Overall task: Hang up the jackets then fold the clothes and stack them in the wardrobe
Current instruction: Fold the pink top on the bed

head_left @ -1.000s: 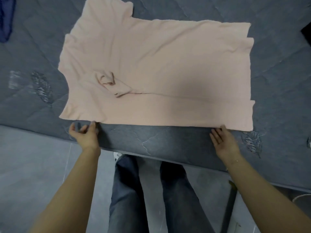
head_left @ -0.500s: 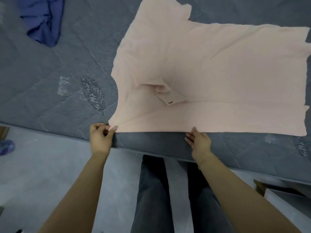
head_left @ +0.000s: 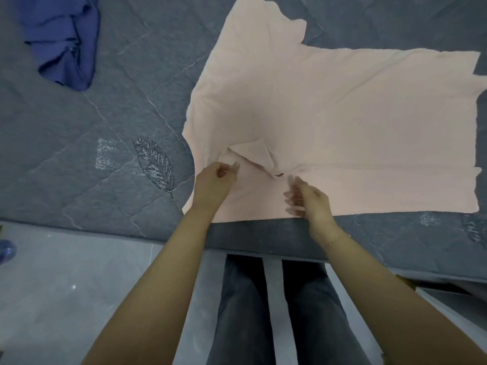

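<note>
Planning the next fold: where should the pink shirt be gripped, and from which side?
Judging by its pose, pinch the pink shirt at its near hem, coming from the bed's front edge. It lies flat, the hem straight along that edge, and both hands already hover there; the crumpled flap needs smoothing first.

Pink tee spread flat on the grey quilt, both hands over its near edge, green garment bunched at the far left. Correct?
Not quite: the bunched garment at the far left is blue, not green, as the head view shows. The rest holds: the pink tee lies spread on the grey quilt, with the left hand and right hand over its near edge.
</note>
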Demonstrator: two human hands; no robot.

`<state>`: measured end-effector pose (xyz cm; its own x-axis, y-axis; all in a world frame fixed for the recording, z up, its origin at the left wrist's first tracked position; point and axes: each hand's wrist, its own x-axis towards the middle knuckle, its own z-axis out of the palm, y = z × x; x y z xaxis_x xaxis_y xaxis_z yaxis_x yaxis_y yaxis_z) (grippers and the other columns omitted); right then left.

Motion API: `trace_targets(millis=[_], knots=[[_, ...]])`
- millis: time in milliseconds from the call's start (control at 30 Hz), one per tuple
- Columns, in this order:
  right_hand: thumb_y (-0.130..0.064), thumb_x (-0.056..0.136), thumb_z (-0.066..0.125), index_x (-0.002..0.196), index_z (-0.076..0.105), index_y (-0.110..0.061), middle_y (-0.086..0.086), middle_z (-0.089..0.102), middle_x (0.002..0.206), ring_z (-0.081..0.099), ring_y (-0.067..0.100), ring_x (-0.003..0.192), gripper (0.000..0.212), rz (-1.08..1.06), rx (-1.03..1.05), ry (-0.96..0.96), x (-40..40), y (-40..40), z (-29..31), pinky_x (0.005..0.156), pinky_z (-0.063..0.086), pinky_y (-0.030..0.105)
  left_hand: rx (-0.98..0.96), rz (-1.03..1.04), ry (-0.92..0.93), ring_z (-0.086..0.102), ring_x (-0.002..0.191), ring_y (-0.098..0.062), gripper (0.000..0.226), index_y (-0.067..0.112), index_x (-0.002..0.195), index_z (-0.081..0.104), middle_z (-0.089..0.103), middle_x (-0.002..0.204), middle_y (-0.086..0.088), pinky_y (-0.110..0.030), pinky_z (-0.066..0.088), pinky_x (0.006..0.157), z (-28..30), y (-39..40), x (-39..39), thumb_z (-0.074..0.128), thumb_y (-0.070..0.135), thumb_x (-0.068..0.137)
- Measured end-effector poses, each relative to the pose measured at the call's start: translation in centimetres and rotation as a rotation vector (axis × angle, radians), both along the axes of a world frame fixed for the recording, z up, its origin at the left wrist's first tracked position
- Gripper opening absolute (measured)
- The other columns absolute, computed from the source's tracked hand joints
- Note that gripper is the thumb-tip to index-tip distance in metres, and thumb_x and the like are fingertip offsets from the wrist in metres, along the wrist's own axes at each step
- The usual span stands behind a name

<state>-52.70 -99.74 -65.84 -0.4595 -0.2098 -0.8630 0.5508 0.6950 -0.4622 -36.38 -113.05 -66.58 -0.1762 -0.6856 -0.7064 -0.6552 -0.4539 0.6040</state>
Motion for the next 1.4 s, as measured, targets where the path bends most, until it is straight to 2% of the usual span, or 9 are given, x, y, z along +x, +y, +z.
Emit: trace_targets(millis=[100,200,300,433,600,833,1033,1267,1400], knots=[[-0.05,0.086,0.067,0.088,0.067,-0.007,0.007,0.066,0.077,0.059,0.017,0.067,0.043,0.021,0.026,-0.01,-0.2,-3.1,-1.0,0.062,0.055,0.03,0.49,0.281,0.107,0.064,0.082,-0.019,0.061,0.015,0.108,0.067,0.073,0.1,-0.006,-0.026,0.049,0.061,-0.3,-1.9,-4.5,0.058,0.07,0.081],[-0.037,0.087,0.07,0.092,0.062,-0.006,0.012,0.062,0.084,0.058,0.02,0.072,0.032,-0.016,0.025,-0.018,-0.3,-4.7,-1.9,0.061,0.055,0.03,0.465,0.407,0.124,0.061,0.077,-0.02,0.055,0.013,0.124,0.06,0.07,0.111,-0.011,-0.021,0.044,0.052,-1.7,-2.2,-6.5,0.064,0.054,0.086],[-0.015,0.093,0.063,0.094,0.06,-0.004,0.012,0.064,0.094,0.062,0.021,0.078,0.011,-0.137,-0.067,-0.055,-0.8,-4.1,-2.0,0.071,0.057,0.03,0.386,0.423,0.068,0.057,0.081,-0.023,0.015,0.012,0.094,0.065,0.066,0.094,-0.008,-0.029,0.043,0.065,-1.6,-2.3,-5.9,0.061,0.026,0.092],[-0.006,0.094,0.06,0.092,0.061,-0.005,0.008,0.071,0.079,0.071,0.023,0.078,0.002,-0.308,-0.25,-0.158,-2.2,-1.5,-0.9,0.079,0.06,0.034,0.34,0.567,0.212,0.053,0.062,-0.016,0.02,0.011,0.068,0.058,0.054,0.06,0.0,-0.027,0.054,0.064,-0.2,-1.5,-1.9,0.058,0.01,0.088],[-0.005,0.094,0.06,0.097,0.061,-0.007,0.01,0.071,0.076,0.07,0.019,0.065,0.004,-0.109,-0.22,-0.156,-2.8,0.8,-1.1,0.073,0.06,0.031,0.285,0.427,0.254,0.069,0.059,-0.019,0.019,0.013,0.079,0.047,0.067,0.067,-0.006,-0.03,0.061,0.064,0.1,1.4,2.0,0.057,0.009,0.096],[-0.003,0.095,0.056,0.097,0.061,-0.005,0.016,0.068,0.093,0.066,0.021,0.074,0.005,0.265,-0.073,-0.053,-2.0,1.8,-2.0,0.068,0.051,0.025,0.013,0.181,0.184,0.051,0.068,-0.001,0.043,0.019,0.114,0.043,0.054,0.08,0.008,-0.013,0.047,0.074,-2.1,5.0,0.9,0.074,0.013,0.085],[-0.005,0.088,0.069,0.087,0.058,-0.003,0.018,0.062,0.093,0.061,0.026,0.083,0.011,0.469,0.033,-0.03,-2.2,2.0,-2.6,0.076,0.056,0.033,-0.218,0.069,-0.097,0.052,0.065,-0.004,0.036,0.017,0.119,0.047,0.051,0.08,0.007,-0.033,0.049,0.069,-2.3,5.1,1.7,0.068,0.019,0.089],[-0.021,0.093,0.062,0.084,0.065,-0.008,0.003,0.066,0.082,0.057,0.011,0.071,0.015,0.356,0.016,0.242,-2.5,3.0,-2.6,0.064,0.044,0.015,-0.608,-0.211,-0.227,0.048,0.115,-0.028,0.053,0.009,0.129,0.054,0.048,0.128,-0.014,-0.037,0.04,0.098,-0.6,6.3,-1.7,0.069,0.003,0.078],[-0.012,0.095,0.054,0.108,0.066,-0.009,0.001,0.064,0.103,0.055,0.01,0.089,0.018,0.191,0.024,0.315,-4.6,4.8,-2.3,0.075,0.042,0.014,-0.295,-0.759,-0.081,0.017,0.146,-0.024,0.045,0.026,0.142,0.047,0.018,0.161,-0.004,-0.037,0.016,0.119,-1.3,7.5,-6.5,0.053,0.026,0.097]])
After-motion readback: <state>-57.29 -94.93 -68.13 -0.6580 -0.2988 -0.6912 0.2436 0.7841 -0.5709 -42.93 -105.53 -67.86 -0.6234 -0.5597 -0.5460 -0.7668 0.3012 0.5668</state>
